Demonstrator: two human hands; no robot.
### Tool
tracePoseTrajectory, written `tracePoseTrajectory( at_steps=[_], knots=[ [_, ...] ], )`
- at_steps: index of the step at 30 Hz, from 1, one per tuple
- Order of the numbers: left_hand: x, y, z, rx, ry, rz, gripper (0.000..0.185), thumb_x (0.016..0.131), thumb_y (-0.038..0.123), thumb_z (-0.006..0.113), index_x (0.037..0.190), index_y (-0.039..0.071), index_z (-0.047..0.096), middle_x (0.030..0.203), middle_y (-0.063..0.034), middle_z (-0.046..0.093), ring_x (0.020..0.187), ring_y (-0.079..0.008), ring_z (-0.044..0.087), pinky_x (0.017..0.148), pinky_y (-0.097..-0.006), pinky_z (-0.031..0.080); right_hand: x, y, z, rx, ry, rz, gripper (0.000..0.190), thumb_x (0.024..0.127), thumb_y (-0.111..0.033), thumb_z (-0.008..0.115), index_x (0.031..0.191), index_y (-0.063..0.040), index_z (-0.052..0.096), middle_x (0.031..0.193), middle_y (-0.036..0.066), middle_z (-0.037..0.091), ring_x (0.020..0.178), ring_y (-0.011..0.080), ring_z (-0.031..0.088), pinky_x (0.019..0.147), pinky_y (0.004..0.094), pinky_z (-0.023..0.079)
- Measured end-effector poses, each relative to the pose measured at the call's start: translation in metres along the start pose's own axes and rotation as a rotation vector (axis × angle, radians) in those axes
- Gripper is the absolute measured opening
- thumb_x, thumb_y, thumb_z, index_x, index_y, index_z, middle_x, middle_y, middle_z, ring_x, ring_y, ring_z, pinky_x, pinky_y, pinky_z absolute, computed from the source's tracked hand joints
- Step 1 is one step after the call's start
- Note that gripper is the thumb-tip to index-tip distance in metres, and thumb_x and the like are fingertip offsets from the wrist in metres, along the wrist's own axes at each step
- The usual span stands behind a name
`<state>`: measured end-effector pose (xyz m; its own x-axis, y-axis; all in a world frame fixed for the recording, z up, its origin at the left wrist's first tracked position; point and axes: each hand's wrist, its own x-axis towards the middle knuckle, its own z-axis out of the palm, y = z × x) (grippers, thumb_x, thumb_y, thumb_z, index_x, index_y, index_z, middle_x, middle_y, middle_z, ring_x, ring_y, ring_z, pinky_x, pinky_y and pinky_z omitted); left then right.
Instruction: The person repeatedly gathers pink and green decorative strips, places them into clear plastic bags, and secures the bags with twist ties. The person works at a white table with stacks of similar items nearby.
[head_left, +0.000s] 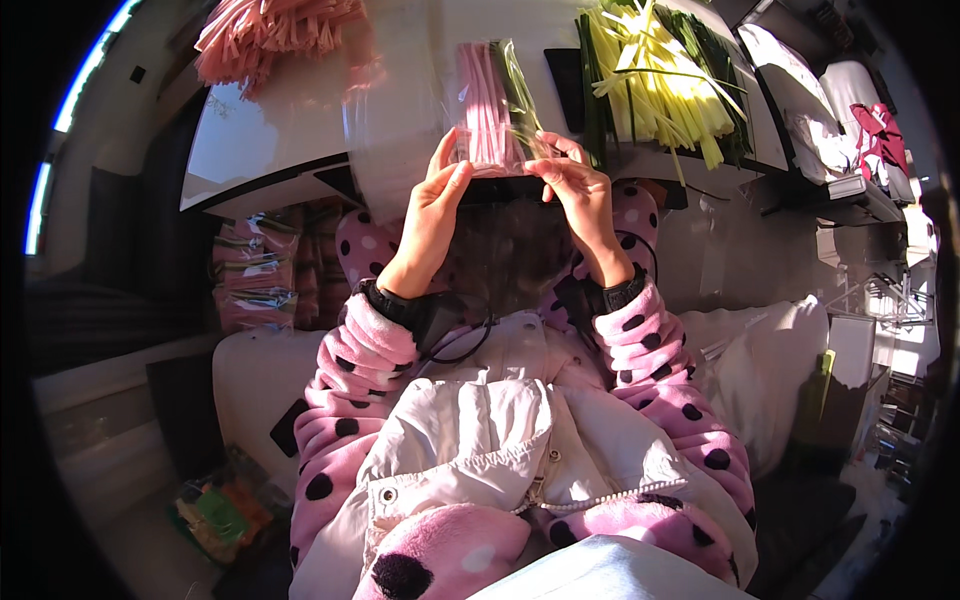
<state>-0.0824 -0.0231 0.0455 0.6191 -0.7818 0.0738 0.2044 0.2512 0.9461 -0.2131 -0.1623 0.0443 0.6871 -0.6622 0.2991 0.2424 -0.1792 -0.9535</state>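
Note:
A clear plastic bag (486, 112) with pink strips and green strips side by side inside lies at the front edge of a white table, upper middle. My left hand (437, 199) pinches its near left corner between thumb and fingers. At the near right corner, my right hand (574, 176) grips the plastic with thumb and fingertips. A heap of pink strips (277, 37) rests at the table's upper left. Yellow strips (664, 90) and dark green strips (596, 105) are piled to the right of the bag.
Clear plastic sheeting (390, 112) covers part of the table (240, 142). Several filled bags (259, 270) with pink and green contents are stacked below the table at left. A black flat object (564, 82) lies beside the yellow heap. A white-covered seat (757, 367) is at right, and a phone-like dark object (287, 429) at left.

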Motion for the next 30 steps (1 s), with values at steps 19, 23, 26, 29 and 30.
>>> tracePoseTrajectory(
  at_steps=[19,23,26,29,30],
  knots=[
    [-0.007,-0.044,-0.023,0.449,0.005,-0.191,0.026,0.089,0.023,0.062,0.086,-0.002,0.067,0.076,-0.0012,0.063,0.070,-0.0071,0.056,0.064,-0.0213,0.044,-0.035,0.041,0.002,-0.198,0.064,0.258,0.026,0.092,-0.023,0.057,0.082,-0.001,0.066,0.068,0.002,0.064,0.051,0.0072,0.056,0.046,0.0196,0.038],
    [-0.006,-0.050,-0.029,0.282,0.051,-0.261,0.029,0.089,0.025,0.062,0.081,-0.002,0.067,0.073,-0.0028,0.064,0.065,-0.0076,0.055,0.062,-0.0214,0.044,-0.035,0.047,-0.003,-0.285,0.150,0.186,0.032,0.093,-0.023,0.056,0.072,0.001,0.061,0.061,0.004,0.061,0.047,0.0093,0.056,0.045,0.0222,0.039],
    [-0.005,-0.045,-0.032,0.310,0.166,-0.188,0.030,0.090,0.023,0.061,0.077,-0.003,0.067,0.068,-0.0018,0.062,0.063,-0.0080,0.056,0.059,-0.0213,0.045,-0.030,0.049,-0.009,-0.227,0.287,0.263,0.035,0.093,-0.025,0.055,0.069,0.000,0.059,0.059,0.003,0.061,0.046,0.0082,0.055,0.044,0.0210,0.036],
    [-0.002,-0.037,-0.026,0.199,0.188,-0.119,0.024,0.090,0.021,0.060,0.091,-0.002,0.065,0.089,-0.0054,0.062,0.081,-0.0115,0.059,0.069,-0.0248,0.048,-0.028,0.048,-0.009,-0.283,0.246,0.272,0.033,0.093,-0.024,0.055,0.070,-0.001,0.060,0.060,0.003,0.061,0.047,0.0072,0.054,0.045,0.0207,0.036],
    [0.000,-0.034,-0.022,0.131,0.188,-0.068,0.024,0.090,0.021,0.059,0.096,-0.002,0.065,0.098,-0.0071,0.061,0.088,-0.0129,0.059,0.073,-0.0262,0.049,-0.028,0.048,-0.008,-0.226,0.266,0.282,0.033,0.093,-0.024,0.055,0.070,-0.001,0.060,0.060,0.003,0.061,0.047,0.0071,0.054,0.045,0.0206,0.035]
  ],
)
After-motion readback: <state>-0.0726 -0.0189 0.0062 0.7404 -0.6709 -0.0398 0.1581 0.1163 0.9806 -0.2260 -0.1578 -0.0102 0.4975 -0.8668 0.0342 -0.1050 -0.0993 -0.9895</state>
